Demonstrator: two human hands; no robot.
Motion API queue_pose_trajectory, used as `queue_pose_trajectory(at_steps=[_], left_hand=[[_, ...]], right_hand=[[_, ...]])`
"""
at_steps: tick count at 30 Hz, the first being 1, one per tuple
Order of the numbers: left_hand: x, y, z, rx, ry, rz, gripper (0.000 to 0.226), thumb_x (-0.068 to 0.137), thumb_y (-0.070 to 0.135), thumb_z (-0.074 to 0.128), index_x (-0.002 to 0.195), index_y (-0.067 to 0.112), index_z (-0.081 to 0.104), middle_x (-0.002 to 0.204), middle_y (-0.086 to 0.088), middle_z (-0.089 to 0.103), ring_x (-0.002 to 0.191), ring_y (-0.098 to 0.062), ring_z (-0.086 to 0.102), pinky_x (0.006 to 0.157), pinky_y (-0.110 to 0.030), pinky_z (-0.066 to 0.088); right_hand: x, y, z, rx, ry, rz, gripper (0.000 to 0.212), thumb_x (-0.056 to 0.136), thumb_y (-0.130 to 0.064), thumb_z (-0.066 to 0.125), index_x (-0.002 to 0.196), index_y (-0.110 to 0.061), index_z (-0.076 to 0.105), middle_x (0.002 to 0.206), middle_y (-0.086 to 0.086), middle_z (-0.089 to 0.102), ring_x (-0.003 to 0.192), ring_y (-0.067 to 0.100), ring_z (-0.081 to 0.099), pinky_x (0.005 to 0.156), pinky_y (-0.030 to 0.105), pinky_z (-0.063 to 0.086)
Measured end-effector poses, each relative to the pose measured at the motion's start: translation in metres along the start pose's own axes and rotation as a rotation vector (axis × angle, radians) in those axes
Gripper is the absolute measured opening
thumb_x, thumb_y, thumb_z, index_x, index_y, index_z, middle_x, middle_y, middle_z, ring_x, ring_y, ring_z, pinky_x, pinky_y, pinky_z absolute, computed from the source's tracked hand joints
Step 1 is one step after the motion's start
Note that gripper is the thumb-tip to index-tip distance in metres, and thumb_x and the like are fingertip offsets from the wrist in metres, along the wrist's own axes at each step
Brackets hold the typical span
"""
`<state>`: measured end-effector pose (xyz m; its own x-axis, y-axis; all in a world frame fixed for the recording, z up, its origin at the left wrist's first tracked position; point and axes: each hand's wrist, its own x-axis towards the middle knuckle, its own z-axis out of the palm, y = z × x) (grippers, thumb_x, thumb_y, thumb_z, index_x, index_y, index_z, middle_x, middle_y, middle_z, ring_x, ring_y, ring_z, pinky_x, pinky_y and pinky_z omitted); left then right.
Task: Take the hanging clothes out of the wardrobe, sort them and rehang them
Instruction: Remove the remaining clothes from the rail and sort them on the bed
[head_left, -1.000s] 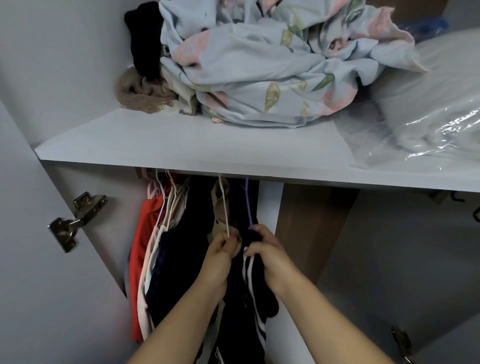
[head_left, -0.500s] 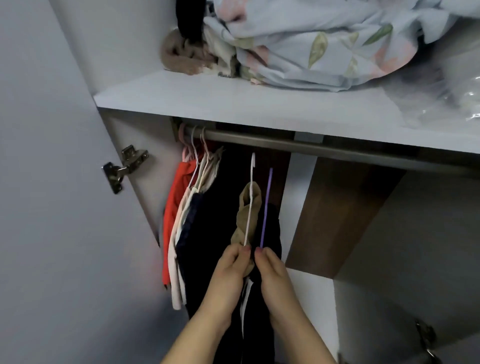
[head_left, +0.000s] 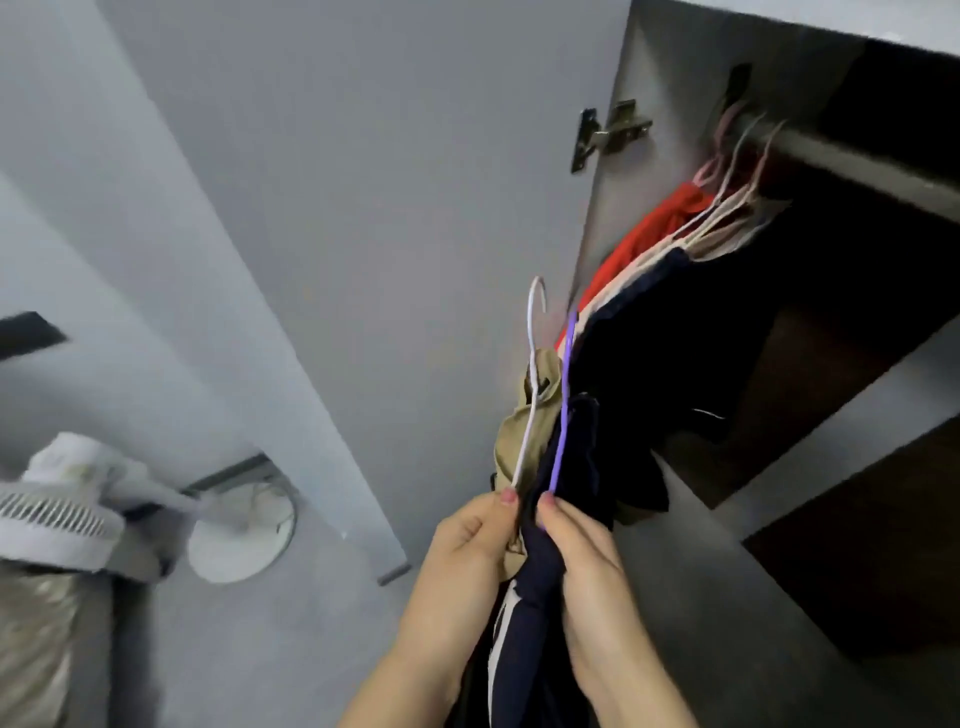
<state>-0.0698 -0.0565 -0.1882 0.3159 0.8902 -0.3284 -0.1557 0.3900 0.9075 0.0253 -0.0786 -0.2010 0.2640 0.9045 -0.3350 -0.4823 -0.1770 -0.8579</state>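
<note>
**Two hangers are coming clear of the wardrobe, one in each hand.**

Nearest, the left hand (head_left: 467, 551) is pinching the base of the white hanger (head_left: 531, 374), its fingers curled round the khaki garment (head_left: 511, 441). The right hand (head_left: 582, 561) is pinching the purple hanger (head_left: 563, 405), which is carrying a dark navy garment (head_left: 579, 457). Half a second ago both hooks were sitting just under the rail (head_left: 841, 156). Now they are standing free in front of the open door (head_left: 363, 208), so this pair is probably heading for sorting. The two garments are hanging limp and bunched, touching each other. Further back, a red garment (head_left: 639, 244) and several pale and dark ones are still crowding the rail's end, waiting their turn.
</note>
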Motion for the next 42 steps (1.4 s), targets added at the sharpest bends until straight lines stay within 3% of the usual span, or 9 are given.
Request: queue_pose_trajectory(at_steps=[7,12,16,23,26,32,35,39,42], left_hand=[[-0.102,-0.005,-0.089,-0.22,0.413,0.065,0.059,0.098,0.015,0.044,0.04,0.02,0.051,0.048,0.005,0.046,0.044,-0.004,0.045,0.045,-0.013,0.038],[-0.162,-0.013,-0.145,-0.282,0.58,0.113,0.049,0.091,0.024,0.052,0.044,0.022,0.04,0.051,0.002,0.034,0.048,-0.009,0.033,0.047,-0.016,0.029],[-0.222,-0.017,-0.204,-0.28,0.663,0.149,0.043,0.083,0.043,0.065,0.06,0.013,0.046,0.062,-0.005,0.032,0.062,-0.016,0.031,0.056,-0.024,0.026],[-0.352,-0.03,-0.332,-0.341,0.858,0.243,0.042,0.07,0.05,0.066,0.083,0.011,0.057,0.071,-0.007,0.04,0.069,-0.018,0.037,0.066,-0.031,0.029],[-0.39,-0.033,-0.37,-0.323,0.912,0.284,0.04,0.079,0.042,0.061,0.074,0.003,0.054,0.075,-0.009,0.039,0.076,-0.02,0.038,0.075,-0.035,0.03],[-0.42,-0.034,-0.425,-0.289,1.007,0.274,0.053,0.082,0.051,0.059,0.08,-0.002,0.053,0.083,-0.007,0.045,0.083,-0.018,0.044,0.079,-0.036,0.036],[-0.418,-0.029,-0.448,-0.289,1.073,0.278,0.04,0.096,0.033,0.053,0.083,-0.004,0.058,0.079,-0.005,0.051,0.08,-0.015,0.052,0.079,-0.031,0.043],[-0.405,-0.012,-0.478,-0.259,1.184,0.241,0.037,0.099,0.028,0.049,0.082,-0.002,0.063,0.079,-0.005,0.058,0.078,-0.014,0.058,0.079,-0.03,0.047],[-0.392,0.004,-0.501,-0.233,1.249,0.21,0.038,0.097,0.032,0.052,0.069,0.005,0.05,0.068,-0.002,0.044,0.066,-0.014,0.044,0.066,-0.029,0.038]], right_hand=[[-0.068,0.051,0.086,-0.127,-0.38,0.204,0.037,0.094,-0.004,0.048,0.071,-0.007,0.077,0.077,0.015,0.074,0.071,0.017,0.07,0.062,0.02,0.055],[-0.109,0.087,0.137,-0.202,-0.541,0.26,0.025,0.088,-0.014,0.062,0.073,0.004,0.071,0.074,0.016,0.069,0.071,0.02,0.065,0.063,0.022,0.052],[-0.152,0.127,0.192,-0.243,-0.644,0.303,0.04,0.077,-0.025,0.067,0.07,0.013,0.055,0.068,0.019,0.053,0.068,0.026,0.053,0.058,0.029,0.043],[-0.263,0.224,0.301,-0.388,-0.891,0.344,0.03,0.081,-0.031,0.07,0.082,-0.001,0.074,0.08,0.026,0.069,0.078,0.032,0.064,0.076,0.04,0.047],[-0.293,0.253,0.337,-0.439,-0.956,0.329,0.05,0.078,-0.044,0.073,0.087,0.005,0.067,0.087,0.038,0.062,0.082,0.03,0.062,0.08,0.043,0.045],[-0.311,0.297,0.387,-0.504,-1.093,0.363,0.028,0.093,-0.026,0.059,0.083,-0.002,0.07,0.081,0.019,0.07,0.077,0.022,0.064,0.074,0.037,0.047],[-0.307,0.313,0.414,-0.529,-1.153,0.382,0.031,0.097,-0.024,0.054,0.08,-0.003,0.068,0.078,0.013,0.068,0.077,0.02,0.062,0.072,0.035,0.046],[-0.29,0.323,0.457,-0.56,-1.27,0.375,0.051,0.087,-0.042,0.052,0.088,0.008,0.057,0.081,0.015,0.06,0.078,0.02,0.053,0.073,0.037,0.041],[-0.273,0.327,0.487,-0.552,-1.299,0.411,0.051,0.089,-0.043,0.053,0.09,0.008,0.057,0.08,0.019,0.058,0.078,0.02,0.053,0.073,0.037,0.041]])
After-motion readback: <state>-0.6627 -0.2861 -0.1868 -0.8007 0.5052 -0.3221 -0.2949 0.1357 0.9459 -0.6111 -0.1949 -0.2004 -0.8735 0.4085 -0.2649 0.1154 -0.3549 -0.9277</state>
